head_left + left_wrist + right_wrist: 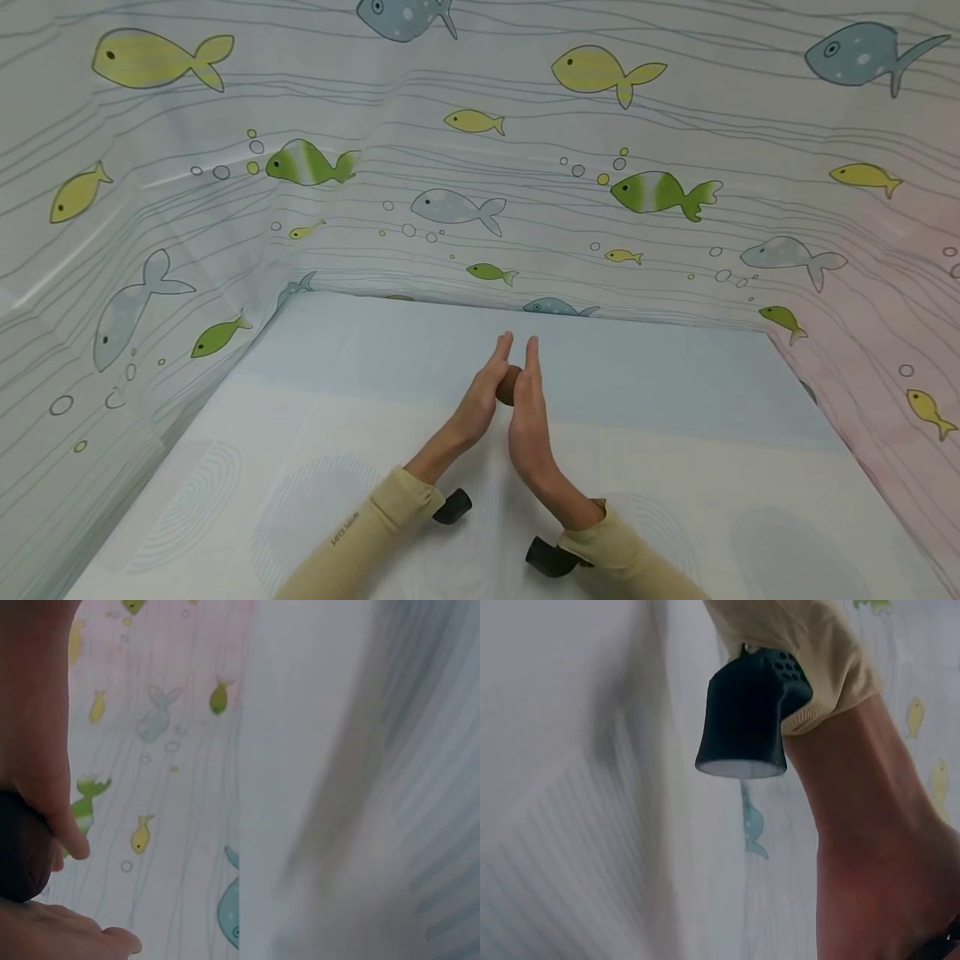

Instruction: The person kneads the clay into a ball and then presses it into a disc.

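Two hands meet above the surface point(315, 433) with a small brown ball point(507, 386) squeezed between the palms. The left hand point(480, 400) and the right hand point(528, 408) stand on edge, fingers straight and close together, pointing away — flat against the ball, not curled round it. Both sleeves point(375, 525) are pale yellow, each with a black wrist camera point(452, 506). A fish curtain point(450, 167) hangs all around.

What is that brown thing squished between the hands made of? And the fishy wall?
The brown lump looks matte, smooth and rounded, perhaps clay or dough, though mostly hidden. The fish wall looks like thin, slightly glossy plastic sheet: it creases and shines.
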The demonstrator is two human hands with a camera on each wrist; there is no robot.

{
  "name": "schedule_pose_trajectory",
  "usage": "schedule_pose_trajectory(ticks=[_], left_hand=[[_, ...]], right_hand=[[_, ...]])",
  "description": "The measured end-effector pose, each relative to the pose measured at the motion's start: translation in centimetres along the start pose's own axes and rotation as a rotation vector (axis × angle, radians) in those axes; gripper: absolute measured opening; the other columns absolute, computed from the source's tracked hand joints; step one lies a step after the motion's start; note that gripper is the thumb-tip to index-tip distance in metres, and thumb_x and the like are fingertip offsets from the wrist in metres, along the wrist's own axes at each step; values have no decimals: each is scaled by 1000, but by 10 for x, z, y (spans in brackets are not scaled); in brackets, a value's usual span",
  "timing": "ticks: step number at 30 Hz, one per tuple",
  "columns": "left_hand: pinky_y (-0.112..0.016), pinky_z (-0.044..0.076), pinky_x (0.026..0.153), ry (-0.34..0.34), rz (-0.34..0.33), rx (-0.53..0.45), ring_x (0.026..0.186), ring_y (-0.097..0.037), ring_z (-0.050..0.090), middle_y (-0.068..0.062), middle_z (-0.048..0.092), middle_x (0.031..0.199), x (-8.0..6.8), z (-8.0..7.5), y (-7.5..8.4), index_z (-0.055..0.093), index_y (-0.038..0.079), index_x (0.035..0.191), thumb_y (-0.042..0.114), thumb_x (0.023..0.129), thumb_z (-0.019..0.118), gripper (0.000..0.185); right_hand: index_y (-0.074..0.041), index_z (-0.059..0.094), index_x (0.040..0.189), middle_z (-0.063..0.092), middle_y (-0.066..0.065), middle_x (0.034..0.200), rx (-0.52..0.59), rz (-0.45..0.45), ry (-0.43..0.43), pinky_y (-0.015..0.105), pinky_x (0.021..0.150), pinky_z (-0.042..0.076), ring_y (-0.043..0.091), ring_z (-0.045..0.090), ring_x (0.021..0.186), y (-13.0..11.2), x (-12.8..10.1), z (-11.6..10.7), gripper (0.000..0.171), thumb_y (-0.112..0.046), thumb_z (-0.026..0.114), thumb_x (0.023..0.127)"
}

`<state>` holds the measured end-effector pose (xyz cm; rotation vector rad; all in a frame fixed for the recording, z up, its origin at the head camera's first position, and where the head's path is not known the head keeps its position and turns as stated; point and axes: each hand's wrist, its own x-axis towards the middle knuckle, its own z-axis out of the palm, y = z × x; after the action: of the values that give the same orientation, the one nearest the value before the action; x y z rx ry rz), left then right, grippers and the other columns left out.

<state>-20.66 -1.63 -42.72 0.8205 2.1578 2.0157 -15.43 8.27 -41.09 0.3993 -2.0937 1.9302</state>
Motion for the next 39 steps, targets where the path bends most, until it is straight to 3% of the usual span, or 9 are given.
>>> schedule_pose_trajectory(ticks=[11, 13, 17, 21, 23, 27, 31, 35, 39], left_hand=[[-47, 3, 122, -27, -18, 12, 152, -14, -3, 0, 3, 166, -6, 9, 1, 2, 7, 159, 31, 108, 18, 58], [-46, 4, 122, -32, -29, 5, 152, -12, -1, 2, 4, 166, -8, 10, 2, 1, 10, 159, 30, 108, 19, 59], [-47, 5, 122, -34, -28, -4, 152, -11, 2, 3, 6, 166, -9, 12, 7, 1, 11, 160, 31, 106, 21, 60], [-49, 4, 122, -34, -13, 4, 152, -13, -1, 0, 4, 166, -11, 12, 10, 0, 8, 159, 30, 106, 21, 61], [-50, 3, 122, -38, -7, 15, 152, -15, -3, -1, 2, 166, -11, 11, 12, 0, 5, 159, 29, 106, 21, 62], [-49, 0, 121, -45, 6, 38, 152, -16, -6, -2, -1, 166, -12, 11, 16, 0, 3, 158, 29, 106, 21, 62], [-49, -1, 122, -45, 18, 42, 152, -14, -8, -1, -3, 166, -12, 10, 18, 0, 5, 158, 29, 105, 21, 62], [-48, -1, 122, -41, 22, 41, 151, -12, -8, 1, -4, 166, -12, 10, 20, 0, 6, 159, 29, 105, 22, 62], [-47, -1, 122, -22, 46, 47, 151, -11, -8, 1, -5, 166, -10, 9, 23, 0, 5, 158, 30, 105, 22, 63]], right_hand=[[-5, 2, 159, 15, 11, 164, 18, 28, 79, 47, 121, 10, 22, 15, 150, 18, 21, -8, 64, -42, 18, 109], [-7, 2, 159, 37, 24, 149, 35, 41, 99, 47, 119, 20, 28, 35, 140, 20, 25, -9, 65, -44, 19, 109], [-6, 3, 159, 51, 31, 120, 27, 41, 140, 50, 118, 21, 29, 50, 118, 23, 33, -12, 65, -43, 20, 109], [-5, 5, 159, 60, 19, 86, 24, 37, 153, 50, 118, 20, 19, 58, 85, 26, 38, -14, 64, -42, 20, 109], [-6, 5, 159, 50, 9, 66, 27, 39, 151, 49, 117, 23, 15, 52, 68, 28, 38, -15, 63, -41, 19, 109], [-6, 3, 159, 49, -4, 63, 14, 55, 126, 40, 103, 38, 8, 50, 63, 32, 36, -17, 57, -32, 16, 110], [-6, 5, 159, 47, -4, 56, 26, 54, 95, 35, 93, 38, 10, 46, 55, 35, 32, -18, 53, -26, 13, 111], [-6, 11, 158, 46, -3, 57, 30, 49, 91, 42, 117, 20, 15, 47, 62, 36, 28, -18, 55, -32, 13, 110], [-8, 16, 158, 57, 7, 86, 28, 84, 104, 49, 122, 7, 19, 53, 114, 36, 24, -16, 57, -38, 16, 110]])
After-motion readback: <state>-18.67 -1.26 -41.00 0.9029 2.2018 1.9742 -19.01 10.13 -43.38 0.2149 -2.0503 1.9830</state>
